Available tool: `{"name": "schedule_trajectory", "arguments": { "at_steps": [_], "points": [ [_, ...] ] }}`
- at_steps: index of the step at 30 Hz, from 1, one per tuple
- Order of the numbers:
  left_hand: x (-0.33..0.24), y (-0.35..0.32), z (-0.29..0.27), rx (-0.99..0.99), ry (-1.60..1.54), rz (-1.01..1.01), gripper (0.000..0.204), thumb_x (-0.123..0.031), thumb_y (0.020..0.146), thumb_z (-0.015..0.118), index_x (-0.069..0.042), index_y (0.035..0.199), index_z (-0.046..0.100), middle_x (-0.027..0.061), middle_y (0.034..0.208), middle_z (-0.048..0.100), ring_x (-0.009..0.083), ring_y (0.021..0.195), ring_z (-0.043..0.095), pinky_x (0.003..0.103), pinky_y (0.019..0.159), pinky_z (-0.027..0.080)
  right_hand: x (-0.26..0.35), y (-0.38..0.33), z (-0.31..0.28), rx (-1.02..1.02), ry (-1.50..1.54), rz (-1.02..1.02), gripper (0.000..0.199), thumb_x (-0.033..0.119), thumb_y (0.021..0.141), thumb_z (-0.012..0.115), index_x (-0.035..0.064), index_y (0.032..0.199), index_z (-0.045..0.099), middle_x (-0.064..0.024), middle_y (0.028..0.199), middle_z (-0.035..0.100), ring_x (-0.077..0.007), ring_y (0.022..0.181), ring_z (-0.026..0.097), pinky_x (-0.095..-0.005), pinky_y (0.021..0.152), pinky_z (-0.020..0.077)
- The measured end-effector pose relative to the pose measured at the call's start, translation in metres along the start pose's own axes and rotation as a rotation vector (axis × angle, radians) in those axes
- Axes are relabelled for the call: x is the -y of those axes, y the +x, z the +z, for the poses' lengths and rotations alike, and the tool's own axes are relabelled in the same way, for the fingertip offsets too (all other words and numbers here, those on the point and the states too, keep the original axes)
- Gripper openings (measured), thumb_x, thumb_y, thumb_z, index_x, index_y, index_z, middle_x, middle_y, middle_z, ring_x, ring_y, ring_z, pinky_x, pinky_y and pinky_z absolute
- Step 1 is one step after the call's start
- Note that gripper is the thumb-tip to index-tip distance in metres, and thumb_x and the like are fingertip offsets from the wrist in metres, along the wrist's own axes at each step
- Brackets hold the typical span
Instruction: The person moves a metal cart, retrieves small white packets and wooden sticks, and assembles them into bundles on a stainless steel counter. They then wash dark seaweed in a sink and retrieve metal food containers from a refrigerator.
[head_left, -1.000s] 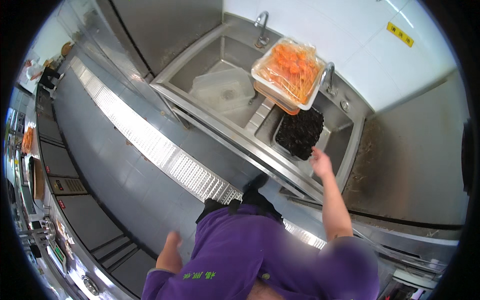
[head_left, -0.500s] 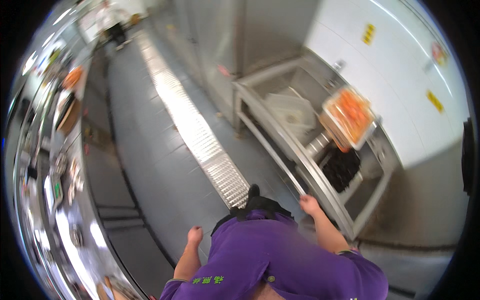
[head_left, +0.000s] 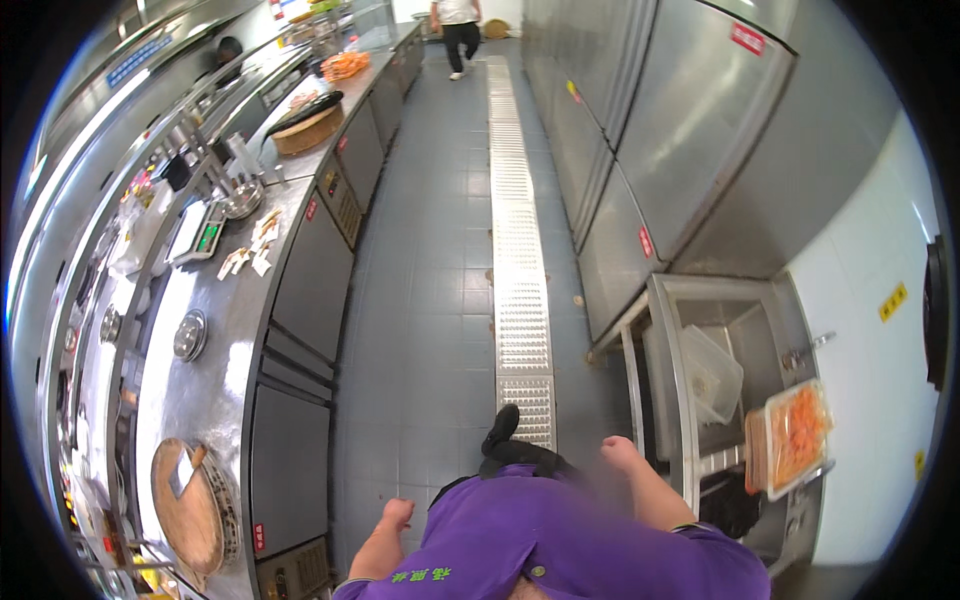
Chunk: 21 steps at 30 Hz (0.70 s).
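Note:
My left hand (head_left: 398, 514) hangs beside my purple shirt over the tiled floor, fingers curled in and nothing showing in them. On the other side my right hand (head_left: 622, 456) is also loosely closed, with nothing visible in it, near the front edge of a steel sink (head_left: 687, 410). Inside the sink sits a translucent plastic tub (head_left: 712, 380). A tray of orange shredded food (head_left: 797, 440), perhaps carrot, rests over the sink. To my left, a cleaver (head_left: 184, 472) lies on a round wooden chopping block (head_left: 188, 530), apart from my hand.
A steel counter (head_left: 225, 330) runs along the left, carrying a scale (head_left: 200, 232), a round metal container (head_left: 190, 335) and a farther block (head_left: 308, 130). Tall steel cabinets (head_left: 690, 130) line the right. A metal drain grate (head_left: 518, 240) runs up the aisle toward another person (head_left: 458, 35).
My view has turned right, so the aisle now runs straight ahead and the sink stands farther right. My feet have shifted. Both hands stay closed at my sides.

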<state>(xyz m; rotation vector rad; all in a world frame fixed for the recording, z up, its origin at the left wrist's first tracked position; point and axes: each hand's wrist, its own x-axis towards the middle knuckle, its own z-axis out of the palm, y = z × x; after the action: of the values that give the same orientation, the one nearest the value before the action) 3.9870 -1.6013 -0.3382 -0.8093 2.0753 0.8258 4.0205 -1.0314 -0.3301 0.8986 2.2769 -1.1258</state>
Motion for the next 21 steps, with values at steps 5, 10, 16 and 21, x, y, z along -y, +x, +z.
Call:
{"name": "schedule_trajectory", "arguments": {
  "at_steps": [5, 10, 16, 21],
  "points": [
    [-0.001, 0.056, -0.031, 0.136, 0.168, -0.119, 0.033, -0.022, 0.086, 0.052, 0.007, 0.093, 0.066, 0.0206, 0.084, 0.071, 0.0315, 0.068, 0.073, 0.042, 0.062, 0.059, 0.073, 0.085, -0.001, 0.094, 0.083, -0.048, 0.035, 0.012, 0.083, 0.061, -0.0012, 0.115, 0.066, -0.0089, 0.083, 0.070, -0.0179, 0.067, 0.066, -0.0319, 0.062, 0.0529],
    [-0.086, 0.019, -0.078, -0.088, 0.084, -0.001, 0.033, -0.024, 0.087, 0.049, -0.001, 0.102, 0.069, 0.0188, 0.079, 0.070, 0.0282, 0.058, 0.068, 0.042, 0.063, 0.056, 0.120, 0.144, 0.027, 0.219, 0.110, 0.022, 0.032, 0.009, 0.084, 0.059, 0.0004, 0.114, 0.064, -0.0068, 0.078, 0.066, -0.0167, 0.060, 0.062, -0.0306, 0.050, 0.0477],
    [-0.144, 0.013, -0.096, -0.303, -0.110, 0.094, 0.037, -0.028, 0.090, 0.050, -0.006, 0.114, 0.067, 0.0196, 0.094, 0.071, 0.0331, 0.083, 0.070, 0.043, 0.081, 0.054, 0.162, 0.217, 0.014, 0.363, -0.089, 0.035, 0.032, 0.009, 0.086, 0.058, -0.0003, 0.116, 0.061, -0.0069, 0.076, 0.063, -0.0154, 0.057, 0.059, -0.0287, 0.046, 0.0436],
    [-0.090, 0.073, -0.048, -0.319, -0.023, 0.082, 0.036, -0.027, 0.089, 0.049, -0.005, 0.110, 0.068, 0.0201, 0.102, 0.070, 0.0345, 0.100, 0.066, 0.043, 0.089, 0.051, 0.217, 0.265, -0.009, 0.260, 0.129, -0.042, 0.036, 0.009, 0.088, 0.057, -0.0010, 0.123, 0.057, -0.0054, 0.076, 0.061, -0.0131, 0.054, 0.055, -0.0267, 0.043, 0.0404]
  ]
}}
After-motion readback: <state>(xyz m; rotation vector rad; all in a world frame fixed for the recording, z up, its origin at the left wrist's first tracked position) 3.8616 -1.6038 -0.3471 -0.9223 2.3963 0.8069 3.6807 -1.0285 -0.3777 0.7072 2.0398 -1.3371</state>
